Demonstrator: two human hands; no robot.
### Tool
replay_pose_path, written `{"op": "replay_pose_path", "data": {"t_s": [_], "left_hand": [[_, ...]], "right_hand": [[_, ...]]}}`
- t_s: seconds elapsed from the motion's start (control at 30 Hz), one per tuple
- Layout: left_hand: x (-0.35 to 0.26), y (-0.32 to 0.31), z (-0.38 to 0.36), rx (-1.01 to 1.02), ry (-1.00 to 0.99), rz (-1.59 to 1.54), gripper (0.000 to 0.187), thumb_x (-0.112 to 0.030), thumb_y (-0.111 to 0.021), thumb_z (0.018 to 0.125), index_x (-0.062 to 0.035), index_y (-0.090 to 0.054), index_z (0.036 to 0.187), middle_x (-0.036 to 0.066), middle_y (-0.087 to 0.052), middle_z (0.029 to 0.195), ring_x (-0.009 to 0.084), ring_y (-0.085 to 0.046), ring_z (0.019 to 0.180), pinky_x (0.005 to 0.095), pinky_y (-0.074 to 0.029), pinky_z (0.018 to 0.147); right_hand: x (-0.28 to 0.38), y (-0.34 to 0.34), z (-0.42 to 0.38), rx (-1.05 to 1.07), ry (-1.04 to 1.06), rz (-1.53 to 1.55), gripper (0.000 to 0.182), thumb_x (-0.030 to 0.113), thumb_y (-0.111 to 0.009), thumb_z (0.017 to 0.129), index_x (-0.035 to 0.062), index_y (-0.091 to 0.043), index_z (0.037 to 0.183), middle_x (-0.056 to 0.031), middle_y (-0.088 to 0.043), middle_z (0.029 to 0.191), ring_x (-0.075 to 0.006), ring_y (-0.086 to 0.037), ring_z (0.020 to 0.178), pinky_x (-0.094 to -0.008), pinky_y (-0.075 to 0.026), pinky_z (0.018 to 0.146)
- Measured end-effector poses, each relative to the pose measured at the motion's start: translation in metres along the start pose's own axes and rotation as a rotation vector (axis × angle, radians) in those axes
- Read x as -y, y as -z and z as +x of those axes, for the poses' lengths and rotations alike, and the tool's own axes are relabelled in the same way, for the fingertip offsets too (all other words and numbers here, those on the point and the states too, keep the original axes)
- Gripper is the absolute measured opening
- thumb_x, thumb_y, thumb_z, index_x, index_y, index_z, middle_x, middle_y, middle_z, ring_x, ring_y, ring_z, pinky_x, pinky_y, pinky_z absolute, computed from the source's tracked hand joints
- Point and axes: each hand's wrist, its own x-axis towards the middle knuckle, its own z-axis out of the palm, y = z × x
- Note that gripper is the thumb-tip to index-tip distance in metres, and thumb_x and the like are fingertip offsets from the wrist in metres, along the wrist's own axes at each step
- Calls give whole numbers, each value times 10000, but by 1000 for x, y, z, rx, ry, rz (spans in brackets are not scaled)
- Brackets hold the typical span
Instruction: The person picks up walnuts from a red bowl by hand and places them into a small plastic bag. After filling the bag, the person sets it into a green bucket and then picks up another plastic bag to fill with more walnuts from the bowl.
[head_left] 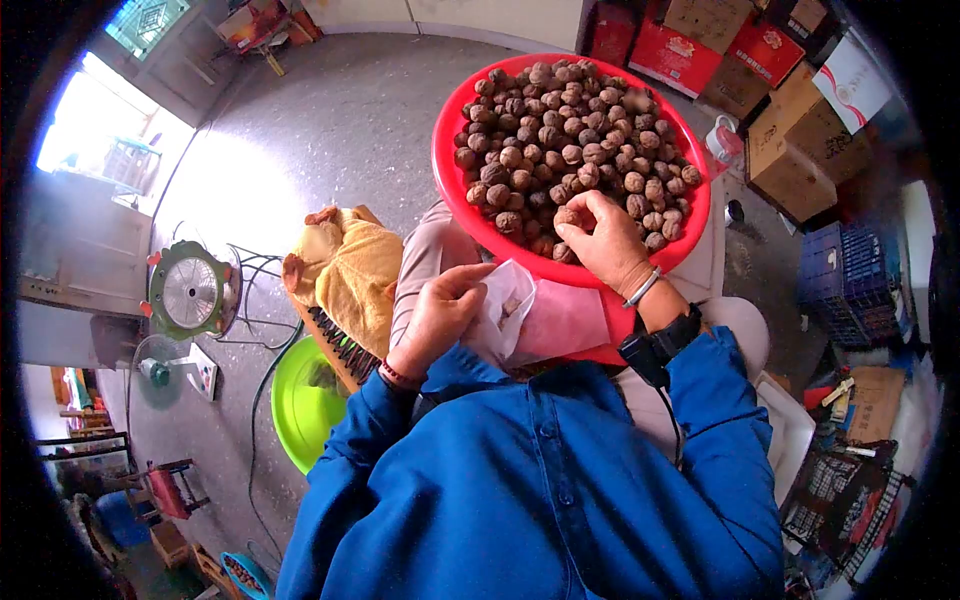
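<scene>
A large red basin (444, 165) heaped with brown walnuts (560, 125) stands in front of me. My right hand (612, 243) is over its near side, thumb and forefinger pinched round a single walnut (567, 216). Below the rim, my left hand (447, 312) grips the edge of a thin white plastic bag (512, 308). The bag's mouth gapes toward the basin, and something brownish shows through its side. Pink shows through the sheet-like part of the bag to the right, over my lap.
Left of my knee are a yellow cloth (355, 265) on a wooden seat and a lime-green basin (300, 405). A green fan (192, 288) and cables lie farther left on the floor. Cardboard boxes (800, 140) and a blue crate (850, 285) stand on the right.
</scene>
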Motion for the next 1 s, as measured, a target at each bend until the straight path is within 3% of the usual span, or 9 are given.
{"op": "replay_pose_path", "data": {"t_s": [0.07,0.2,0.4,0.43,0.47,0.53,0.67,0.8,1.0], "left_hand": [[0,-1,0,0,-3,9,328,-62,-551,955,-27,-641,1269,5,-667,854,38,-515,581,215,-434,494],[-1,-2,0,-13,-19,17,330,-66,-550,956,-29,-641,1271,17,-690,898,42,-533,595,216,-442,498],[-3,-4,0,-9,17,0,329,-61,-547,956,-27,-640,1269,15,-683,881,52,-539,579,223,-445,490],[-2,-4,0,-24,8,7,328,-59,-546,955,-25,-640,1267,13,-678,869,54,-538,572,225,-444,486],[-1,-5,1,-23,7,7,328,-59,-546,955,-25,-640,1267,13,-678,869,54,-538,572,225,-444,486],[1,-4,1,-34,-17,4,325,-52,-540,954,-19,-639,1262,9,-664,830,52,-533,565,226,-443,484],[1,-3,1,-22,-9,28,327,-50,-534,953,-10,-634,1262,10,-649,790,59,-533,548,231,-440,467],[3,-4,2,-23,-5,13,328,-52,-529,952,-12,-634,1260,13,-628,751,74,-528,511,241,-427,432],[6,-1,2,-8,3,7,332,-73,-540,957,-19,-635,1270,17,-640,777,74,-527,512,242,-430,426]], "right_hand": [[7,3,-1,103,-144,140,244,191,-762,813,48,-640,969,-130,-697,884,-280,-684,829,-392,-553,751],[21,7,-6,129,-124,250,244,206,-761,822,51,-652,976,-128,-703,884,-266,-684,836,-384,-553,748],[36,7,-15,285,192,298,225,197,-771,813,61,-671,962,-102,-709,875,-260,-684,830,-373,-524,798],[48,14,-18,292,278,250,248,174,-779,824,69,-661,1014,-75,-656,895,-171,-640,773,-323,-532,716],[47,14,-18,291,278,249,248,174,-779,824,69,-661,1014,-75,-656,895,-171,-640,773,-323,-532,716],[38,10,-17,276,273,210,248,181,-781,828,76,-665,1020,-92,-653,896,-192,-645,785,-334,-529,725],[9,0,-9,153,-63,142,163,140,-739,864,31,-659,955,-99,-689,884,-206,-678,829,-327,-538,742],[-12,-3,-3,-46,64,-124,156,139,-744,818,47,-639,889,-107,-683,844,-252,-661,749,-372,-533,693],[-25,-11,0,-42,24,-330,218,230,-768,797,68,-654,888,-138,-657,915,-333,-630,890,-447,-515,783]]}}
